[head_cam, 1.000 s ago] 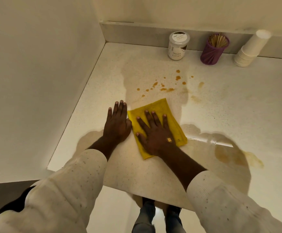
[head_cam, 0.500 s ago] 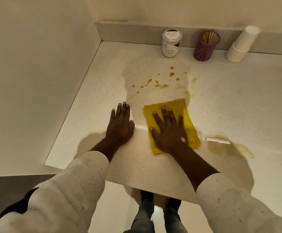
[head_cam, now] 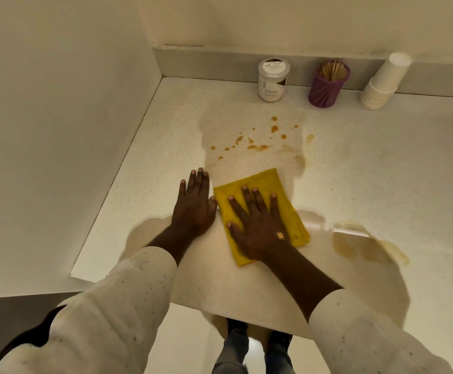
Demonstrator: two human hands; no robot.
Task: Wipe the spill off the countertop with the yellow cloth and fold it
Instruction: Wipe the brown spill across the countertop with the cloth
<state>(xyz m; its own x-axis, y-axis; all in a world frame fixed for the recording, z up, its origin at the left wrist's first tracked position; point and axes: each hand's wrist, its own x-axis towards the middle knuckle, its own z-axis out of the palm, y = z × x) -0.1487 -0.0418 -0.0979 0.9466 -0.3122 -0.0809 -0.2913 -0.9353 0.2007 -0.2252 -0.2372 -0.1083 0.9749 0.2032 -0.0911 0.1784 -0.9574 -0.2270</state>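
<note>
A folded yellow cloth (head_cam: 270,182) lies flat on the pale speckled countertop (head_cam: 387,174). My right hand (head_cam: 257,225) presses down on it, palm flat and fingers spread. My left hand (head_cam: 193,206) rests flat on the bare counter just left of the cloth, its thumb at the cloth's edge. Orange-brown spill drops (head_cam: 257,147) dot the counter beyond the cloth. A thin brownish puddle (head_cam: 355,245) sits to the right, near the front edge.
Along the back ledge stand a white "Masala Extract" jar (head_cam: 272,79), a purple holder of wooden sticks (head_cam: 328,86) and a leaning stack of white paper cups (head_cam: 382,82). A wall (head_cam: 58,130) closes the left side. The counter's front edge runs just below my forearms.
My right hand slid the cloth to the right, then back left until it meets my left thumb. My left hand has stayed flat in place.
</note>
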